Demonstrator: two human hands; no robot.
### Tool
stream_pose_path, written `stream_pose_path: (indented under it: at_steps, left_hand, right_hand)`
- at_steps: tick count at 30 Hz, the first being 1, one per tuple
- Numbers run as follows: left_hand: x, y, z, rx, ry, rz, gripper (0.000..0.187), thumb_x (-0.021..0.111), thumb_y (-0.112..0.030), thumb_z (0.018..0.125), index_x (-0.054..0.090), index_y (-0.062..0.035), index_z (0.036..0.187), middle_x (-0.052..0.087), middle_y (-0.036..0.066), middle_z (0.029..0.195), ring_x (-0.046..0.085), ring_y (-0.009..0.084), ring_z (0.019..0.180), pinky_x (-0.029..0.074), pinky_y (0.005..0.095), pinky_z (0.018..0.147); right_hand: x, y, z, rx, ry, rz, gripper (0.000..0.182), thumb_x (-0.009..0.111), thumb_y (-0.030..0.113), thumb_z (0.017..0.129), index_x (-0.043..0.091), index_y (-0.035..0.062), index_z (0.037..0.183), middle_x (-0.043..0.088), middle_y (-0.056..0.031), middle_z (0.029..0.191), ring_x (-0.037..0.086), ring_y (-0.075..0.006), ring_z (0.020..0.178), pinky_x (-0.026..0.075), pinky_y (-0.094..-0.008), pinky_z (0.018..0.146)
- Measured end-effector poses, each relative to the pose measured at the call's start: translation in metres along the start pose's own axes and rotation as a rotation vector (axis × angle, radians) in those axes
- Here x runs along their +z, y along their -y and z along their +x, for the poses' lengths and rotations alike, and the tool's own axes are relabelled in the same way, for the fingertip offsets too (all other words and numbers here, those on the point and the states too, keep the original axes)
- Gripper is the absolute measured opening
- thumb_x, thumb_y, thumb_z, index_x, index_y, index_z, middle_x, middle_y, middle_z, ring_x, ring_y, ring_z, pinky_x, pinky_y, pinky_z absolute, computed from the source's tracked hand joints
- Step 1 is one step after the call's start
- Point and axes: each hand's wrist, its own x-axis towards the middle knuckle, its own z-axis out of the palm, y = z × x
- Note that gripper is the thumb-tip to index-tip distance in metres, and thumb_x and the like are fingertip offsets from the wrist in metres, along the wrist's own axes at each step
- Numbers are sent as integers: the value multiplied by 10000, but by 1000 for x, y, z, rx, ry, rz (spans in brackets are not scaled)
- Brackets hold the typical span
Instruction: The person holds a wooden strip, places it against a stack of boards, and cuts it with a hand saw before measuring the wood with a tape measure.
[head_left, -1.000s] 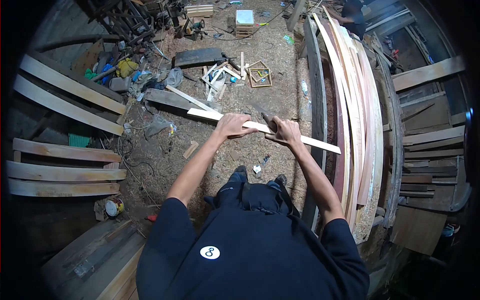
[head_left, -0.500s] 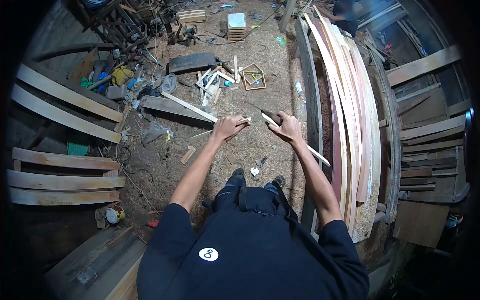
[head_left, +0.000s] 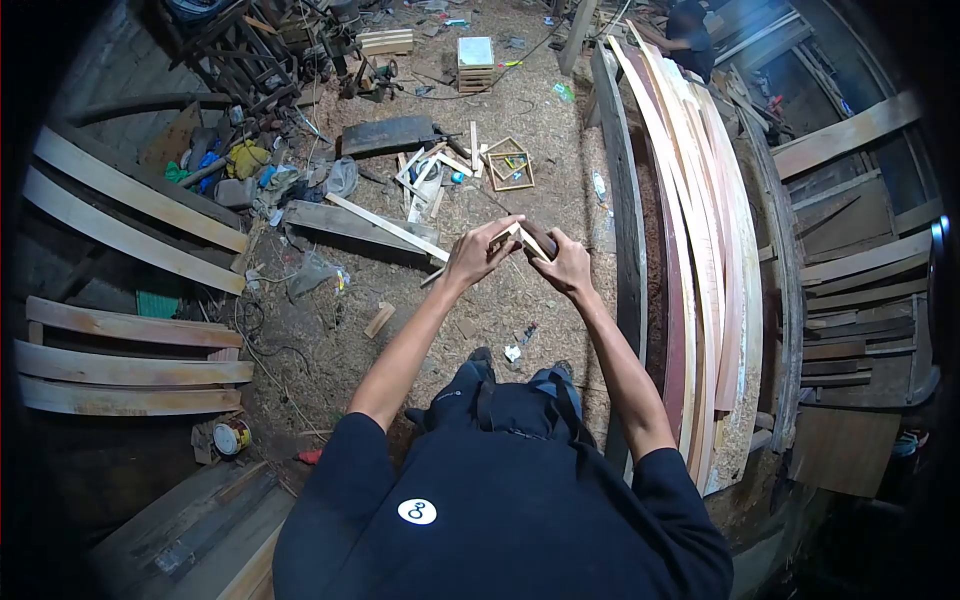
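Observation:
My left hand (head_left: 474,256) is closed round a pale wooden strip (head_left: 506,238), its fingers stretched along the top near the strip's end. My right hand (head_left: 567,266) grips a second pale wooden strip (head_left: 529,240) together with a dark tool (head_left: 543,239). The tool's thin dark end points away from me to the upper left; its exact kind is hard to make out. The two strips' ends come together at an angle between my hands, apparently touching. Both hands are held in front of me, above the shavings-covered floor.
Long curved planks (head_left: 690,240) lie on a bench at my right. Curved boards (head_left: 140,230) rest at the left. Ahead on the floor are a small wooden frame (head_left: 511,172), a thick board (head_left: 350,226) and scattered offcuts. Another person (head_left: 688,40) is at the far right.
My hands have moved closer together, bringing the two strip ends from apart to meeting. The right strip has turned, so its far end no longer shows beyond my right forearm.

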Motion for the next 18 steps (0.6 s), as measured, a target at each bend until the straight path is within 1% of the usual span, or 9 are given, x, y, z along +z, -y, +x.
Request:
stream_pose_path:
  at_steps: [1,4,7,11,13,15,16,17,18]
  left_hand:
    - [-2,3,2,5,-1,3,266,650,-188,879,632,-53,1107,680,140,1030,679,266,886,532,362,763]
    - [-1,14,10,-163,73,-298,189,668,-83,861,648,-32,1041,680,97,922,642,115,835,514,289,732]
    - [-1,25,25,-235,140,-185,197,666,-168,871,651,-34,1015,694,99,897,674,160,824,516,312,701]
    - [7,41,52,-370,66,-269,152,653,-125,872,657,-28,990,692,92,866,668,156,792,506,307,685]
    - [12,54,67,-393,27,-253,148,637,-135,883,660,-28,983,695,87,860,670,161,794,504,305,693]
    - [16,68,88,-477,11,-254,194,636,-214,910,661,-43,999,683,31,808,618,80,716,482,269,614]
    - [18,74,99,-502,-4,-244,234,622,-253,921,642,-56,1045,689,30,809,626,75,716,477,266,587]
    - [20,81,112,-511,-16,-238,234,622,-253,921,642,-56,1045,689,30,809,626,75,716,477,266,587]
    - [22,90,124,-566,-16,-196,288,624,-280,916,620,-48,1087,693,88,841,657,149,777,491,300,643]
  right_hand:
    - [1,0,4,-3,-4,1,443,743,358,660,614,108,1002,672,-202,800,660,-382,769,519,-466,683]
    - [12,-8,16,-23,62,49,403,726,320,697,633,105,1025,675,-190,873,658,-372,821,521,-449,709]
    - [23,-12,30,-6,80,122,372,714,285,715,635,97,1026,671,-194,896,654,-368,853,521,-425,724]
    - [46,-37,66,71,133,317,401,739,293,720,641,68,1037,678,-192,909,664,-344,868,509,-411,739]
    - [43,-36,85,93,148,295,434,760,303,709,638,46,1036,682,-181,898,671,-312,834,509,-396,740]
    - [40,-41,113,159,229,448,462,774,305,688,634,21,1023,683,-168,877,669,-278,805,512,-375,738]
    - [45,-51,130,105,216,489,444,787,282,707,629,-14,998,686,-140,852,657,-198,770,511,-329,717]
    - [49,-59,149,97,231,491,444,787,282,707,629,-14,998,686,-140,852,657,-198,770,511,-329,717]
    - [53,-65,168,129,259,662,422,785,268,729,629,-20,995,687,-124,855,651,-170,769,509,-309,709]
